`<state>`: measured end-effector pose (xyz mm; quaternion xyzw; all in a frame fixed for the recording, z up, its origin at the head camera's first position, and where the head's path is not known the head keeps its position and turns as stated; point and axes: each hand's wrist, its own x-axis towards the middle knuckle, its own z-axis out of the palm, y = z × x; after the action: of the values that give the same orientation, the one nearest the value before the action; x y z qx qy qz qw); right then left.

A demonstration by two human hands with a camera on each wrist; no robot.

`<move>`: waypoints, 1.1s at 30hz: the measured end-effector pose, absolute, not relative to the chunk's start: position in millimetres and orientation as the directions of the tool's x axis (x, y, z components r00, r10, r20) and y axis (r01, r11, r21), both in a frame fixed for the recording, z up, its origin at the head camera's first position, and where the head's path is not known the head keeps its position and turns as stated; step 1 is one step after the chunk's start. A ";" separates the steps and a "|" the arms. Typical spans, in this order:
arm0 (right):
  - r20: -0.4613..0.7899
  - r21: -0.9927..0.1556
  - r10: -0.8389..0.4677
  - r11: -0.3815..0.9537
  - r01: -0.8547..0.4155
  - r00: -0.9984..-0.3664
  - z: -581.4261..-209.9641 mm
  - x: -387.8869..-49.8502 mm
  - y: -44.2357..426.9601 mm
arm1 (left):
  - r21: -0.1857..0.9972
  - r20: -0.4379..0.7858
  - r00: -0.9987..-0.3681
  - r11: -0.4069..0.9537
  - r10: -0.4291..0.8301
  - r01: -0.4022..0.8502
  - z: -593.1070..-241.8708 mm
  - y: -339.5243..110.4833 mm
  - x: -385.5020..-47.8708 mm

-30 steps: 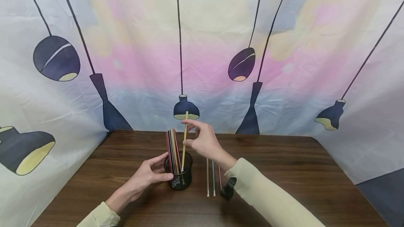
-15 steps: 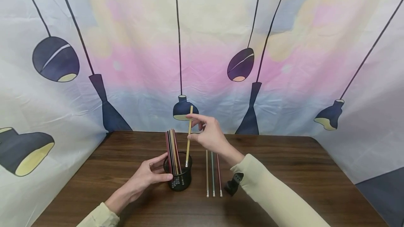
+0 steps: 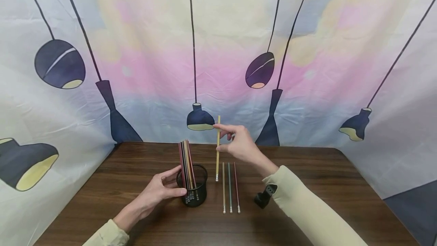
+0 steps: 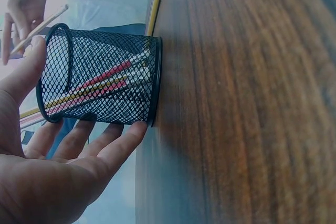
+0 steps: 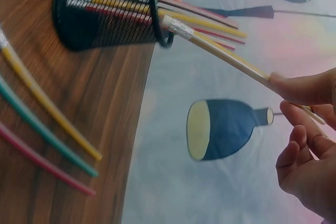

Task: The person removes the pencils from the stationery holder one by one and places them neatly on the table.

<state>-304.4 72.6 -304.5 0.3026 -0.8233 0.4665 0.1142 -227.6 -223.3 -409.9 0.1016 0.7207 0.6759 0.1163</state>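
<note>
My left hand [image 3: 160, 189] grips a black mesh pencil cup [image 3: 197, 196] from its left side, thumb in front and fingers around the wall. Several pencils [image 3: 187, 162] lean together inside, their eraser ends down, as the mesh in the left wrist view shows. To the right of the cup and above the table, my right hand [image 3: 240, 145] pinches a yellow pencil [image 3: 217, 162] between thumb and fingers. That pencil hangs nearly upright, white eraser down, apart from the cup. Below it lie a yellow pencil [image 3: 224, 189], a teal pencil [image 3: 230, 189] and a red pencil [image 3: 237, 189], side by side.
The dark wooden table [image 3: 307, 200] stretches out on both sides of the cup. Behind its far edge hangs a cloth backdrop [image 3: 153, 67] printed with lamps. A black wrist camera [image 3: 264, 196] is strapped under my right wrist.
My right hand has drawn the yellow pencil out of the cup and carried it to the right, over the row of pencils. The left hand and the cup have stayed in place.
</note>
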 end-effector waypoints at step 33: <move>0.179 -0.728 -0.351 0.581 -0.364 -0.919 -376.5 -317.0 144.4 | 0.997 -0.007 -0.957 0.075 0.291 0.016 -412.5 -224.4 -229.1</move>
<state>-317.0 144.4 -376.5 0.2010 -0.8891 0.4112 0.0079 -229.1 -224.4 -412.5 0.1055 0.7259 0.6719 0.1022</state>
